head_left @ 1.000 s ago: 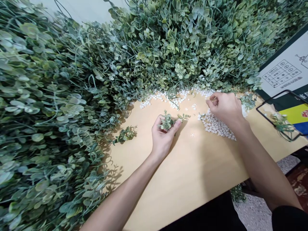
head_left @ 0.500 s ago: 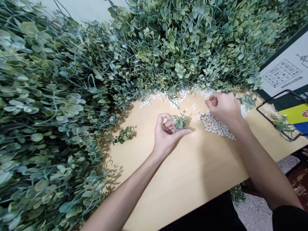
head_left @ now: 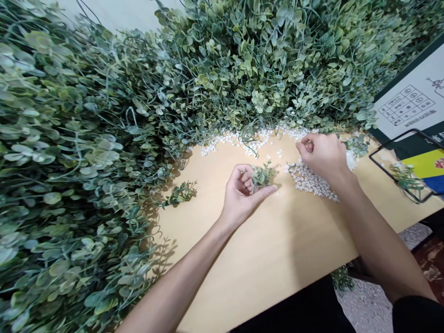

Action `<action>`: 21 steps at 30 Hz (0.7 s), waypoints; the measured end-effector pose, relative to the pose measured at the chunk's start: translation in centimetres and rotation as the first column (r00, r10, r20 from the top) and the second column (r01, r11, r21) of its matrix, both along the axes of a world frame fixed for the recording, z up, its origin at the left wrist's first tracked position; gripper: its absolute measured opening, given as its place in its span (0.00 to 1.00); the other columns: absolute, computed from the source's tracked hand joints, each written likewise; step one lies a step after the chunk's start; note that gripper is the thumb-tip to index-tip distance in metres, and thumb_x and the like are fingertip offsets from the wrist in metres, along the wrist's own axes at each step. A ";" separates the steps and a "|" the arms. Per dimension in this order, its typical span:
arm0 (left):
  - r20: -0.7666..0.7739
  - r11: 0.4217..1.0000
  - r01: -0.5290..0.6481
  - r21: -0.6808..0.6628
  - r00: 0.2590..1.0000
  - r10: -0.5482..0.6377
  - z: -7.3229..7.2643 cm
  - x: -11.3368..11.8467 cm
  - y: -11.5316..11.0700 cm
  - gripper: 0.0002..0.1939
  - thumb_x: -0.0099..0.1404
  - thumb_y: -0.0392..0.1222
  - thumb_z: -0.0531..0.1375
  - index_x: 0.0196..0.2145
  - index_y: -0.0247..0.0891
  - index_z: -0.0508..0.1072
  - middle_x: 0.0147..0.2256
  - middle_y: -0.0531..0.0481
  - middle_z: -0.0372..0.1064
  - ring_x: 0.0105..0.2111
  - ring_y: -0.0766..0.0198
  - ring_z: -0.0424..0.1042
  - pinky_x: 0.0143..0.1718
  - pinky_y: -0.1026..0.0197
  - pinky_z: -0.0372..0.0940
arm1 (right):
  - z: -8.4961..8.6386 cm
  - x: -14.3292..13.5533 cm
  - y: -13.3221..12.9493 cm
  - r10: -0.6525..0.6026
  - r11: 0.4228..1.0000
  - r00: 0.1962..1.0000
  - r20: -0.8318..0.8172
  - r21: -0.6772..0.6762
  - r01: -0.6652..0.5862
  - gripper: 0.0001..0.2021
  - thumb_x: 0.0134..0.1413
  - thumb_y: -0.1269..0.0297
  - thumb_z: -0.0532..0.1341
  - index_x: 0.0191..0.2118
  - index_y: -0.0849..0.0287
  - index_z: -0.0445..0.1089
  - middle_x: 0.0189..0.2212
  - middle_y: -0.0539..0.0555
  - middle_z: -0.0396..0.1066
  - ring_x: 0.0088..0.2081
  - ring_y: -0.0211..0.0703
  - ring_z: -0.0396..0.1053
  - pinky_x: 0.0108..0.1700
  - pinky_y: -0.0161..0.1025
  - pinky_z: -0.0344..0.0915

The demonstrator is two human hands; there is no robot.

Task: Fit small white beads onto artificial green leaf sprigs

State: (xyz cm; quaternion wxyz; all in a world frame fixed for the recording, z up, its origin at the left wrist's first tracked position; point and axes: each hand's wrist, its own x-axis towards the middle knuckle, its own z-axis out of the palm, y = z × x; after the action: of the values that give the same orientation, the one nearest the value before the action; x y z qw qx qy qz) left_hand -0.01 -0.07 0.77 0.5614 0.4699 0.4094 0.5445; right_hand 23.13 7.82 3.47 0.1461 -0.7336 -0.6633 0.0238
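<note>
My left hand (head_left: 242, 194) is curled around a small sprig of artificial leaves (head_left: 264, 175), whose green tips stick out past the fingers above the thumb. A tiny white star-shaped piece (head_left: 277, 194) shows just below the thumb tip. To the right, my right hand (head_left: 322, 152) is closed in a pinch over the small white pieces; whatever sits between thumb and forefinger is too small to make out. A pile of white flower-like pieces (head_left: 308, 180) lies on the tabletop (head_left: 249, 263) under and beside that hand.
Dense artificial foliage (head_left: 86, 152) lines the left and back of the table. A loose sprig (head_left: 180, 193) lies at the left. More white pieces (head_left: 222, 138) are scattered along the back. A black wire frame (head_left: 381, 171) and a printed box (head_left: 409, 106) stand at the right.
My left hand has shifted slightly to the right with the sprig, which now shows a little more clearly. My right hand stays pinched in nearly the same place.
</note>
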 end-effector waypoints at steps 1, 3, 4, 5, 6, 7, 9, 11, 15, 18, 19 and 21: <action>0.001 1.000 -0.003 -0.002 1.000 0.003 0.1 0.0 0.1 0.27 0.51 0.39 0.79 0.38 0.41 0.64 0.29 0.60 0.66 0.27 0.73 0.65 0.30 0.69 0.62 | 0.0 0.0 0.0 0.001 1.000 1.000 0.001 -0.003 -0.001 0.14 0.64 0.54 0.59 0.42 0.53 0.80 0.31 0.60 0.77 0.35 0.56 0.71 0.41 0.48 0.62; 0.005 1.000 -0.012 -0.015 1.000 0.012 0.2 0.1 0.2 0.25 0.51 0.40 0.78 0.37 0.40 0.66 0.28 0.60 0.65 0.27 0.74 0.64 0.31 0.69 0.64 | 0.0 -0.1 -0.1 0.002 1.000 1.000 0.005 -0.004 -0.002 0.14 0.64 0.54 0.59 0.42 0.52 0.80 0.32 0.60 0.77 0.35 0.55 0.71 0.41 0.47 0.62; 0.006 1.000 -0.018 -0.024 1.000 0.018 0.2 0.1 0.3 0.25 0.51 0.40 0.78 0.37 0.39 0.66 0.28 0.59 0.65 0.27 0.74 0.63 0.31 0.69 0.64 | 0.0 -0.1 -0.1 0.003 1.000 1.000 0.008 0.000 -0.003 0.14 0.64 0.54 0.59 0.42 0.52 0.80 0.31 0.59 0.77 0.35 0.55 0.71 0.40 0.47 0.62; 0.005 0.999 -0.022 -0.031 1.000 0.023 0.1 0.1 0.3 0.25 0.51 0.41 0.79 0.36 0.39 0.67 0.28 0.59 0.65 0.27 0.74 0.63 0.32 0.69 0.65 | 0.0 -0.1 -0.1 0.003 1.000 1.000 0.012 0.005 -0.003 0.14 0.64 0.54 0.59 0.41 0.52 0.80 0.31 0.59 0.77 0.35 0.55 0.71 0.40 0.47 0.61; 0.003 0.999 -0.028 -0.035 1.000 0.029 0.1 0.1 0.4 0.25 0.51 0.40 0.79 0.36 0.39 0.67 0.28 0.59 0.64 0.27 0.74 0.63 0.32 0.69 0.65 | 0.0 -0.1 -0.1 0.004 1.000 1.000 0.016 0.008 -0.004 0.14 0.64 0.54 0.58 0.41 0.52 0.80 0.31 0.59 0.77 0.35 0.55 0.71 0.40 0.46 0.61; 0.001 0.999 -0.037 -0.036 0.999 0.037 0.1 0.1 0.4 0.25 0.51 0.40 0.79 0.36 0.39 0.67 0.27 0.60 0.63 0.27 0.74 0.62 0.31 0.70 0.64 | 0.1 -0.2 -0.1 0.002 1.000 1.000 0.020 0.012 -0.003 0.14 0.64 0.54 0.58 0.41 0.52 0.81 0.31 0.59 0.77 0.35 0.56 0.71 0.39 0.46 0.61; 0.000 0.998 -0.048 -0.040 0.999 0.048 0.1 0.1 0.4 0.26 0.51 0.40 0.79 0.36 0.39 0.66 0.26 0.61 0.62 0.25 0.74 0.62 0.30 0.70 0.64 | 0.2 -0.3 -0.2 -0.002 1.000 1.000 0.024 0.004 0.002 0.14 0.64 0.54 0.58 0.42 0.52 0.80 0.31 0.59 0.77 0.35 0.56 0.71 0.39 0.46 0.60; 0.007 0.997 -0.039 -0.063 0.999 0.039 0.1 0.0 0.3 0.27 0.51 0.41 0.79 0.40 0.41 0.66 0.26 0.61 0.65 0.25 0.73 0.64 0.29 0.69 0.65 | 0.3 -0.3 -0.2 -0.006 1.000 1.000 0.025 -0.012 0.006 0.14 0.64 0.54 0.58 0.42 0.51 0.80 0.32 0.59 0.78 0.36 0.56 0.72 0.40 0.46 0.60; 0.027 0.994 -0.037 -0.106 0.999 0.040 0.0 -0.2 0.3 0.31 0.52 0.43 0.78 0.47 0.41 0.67 0.37 0.53 0.76 0.32 0.67 0.75 0.35 0.63 0.73 | 0.3 -0.4 -0.1 -0.003 1.000 1.000 0.024 -0.014 0.004 0.14 0.64 0.54 0.58 0.42 0.51 0.80 0.32 0.59 0.78 0.36 0.56 0.72 0.40 0.46 0.61; -0.004 0.996 -0.044 -0.083 0.999 0.043 -0.2 -0.3 0.3 0.26 0.52 0.43 0.78 0.43 0.39 0.69 0.37 0.53 0.76 0.32 0.68 0.75 0.35 0.64 0.73 | 0.2 -0.3 -0.1 0.003 1.000 1.000 0.022 -0.006 -0.002 0.14 0.64 0.54 0.58 0.42 0.51 0.81 0.31 0.59 0.78 0.36 0.58 0.73 0.39 0.47 0.63; -0.009 0.996 -0.040 -0.073 0.999 0.040 -0.2 -0.3 0.3 0.25 0.53 0.43 0.78 0.40 0.39 0.69 0.35 0.54 0.75 0.30 0.69 0.75 0.34 0.65 0.73 | 0.1 -0.3 -0.1 0.003 1.000 1.000 0.020 -0.001 -0.003 0.14 0.63 0.54 0.59 0.42 0.51 0.81 0.31 0.59 0.78 0.36 0.58 0.74 0.40 0.48 0.63; -0.006 0.997 -0.034 -0.062 0.999 0.034 -0.2 -0.3 0.3 0.25 0.54 0.43 0.77 0.38 0.40 0.66 0.32 0.57 0.72 0.27 0.70 0.73 0.32 0.65 0.73 | 0.0 -0.2 -0.1 0.027 1.000 1.000 0.016 0.014 -0.027 0.14 0.64 0.55 0.58 0.42 0.53 0.81 0.31 0.60 0.78 0.36 0.57 0.74 0.40 0.49 0.65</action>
State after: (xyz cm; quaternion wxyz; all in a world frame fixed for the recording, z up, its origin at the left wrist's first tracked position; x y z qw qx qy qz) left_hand -0.30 0.25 0.57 0.5653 0.4464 0.4354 0.5400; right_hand 22.96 7.72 3.49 0.1456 -0.7237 -0.6744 0.0152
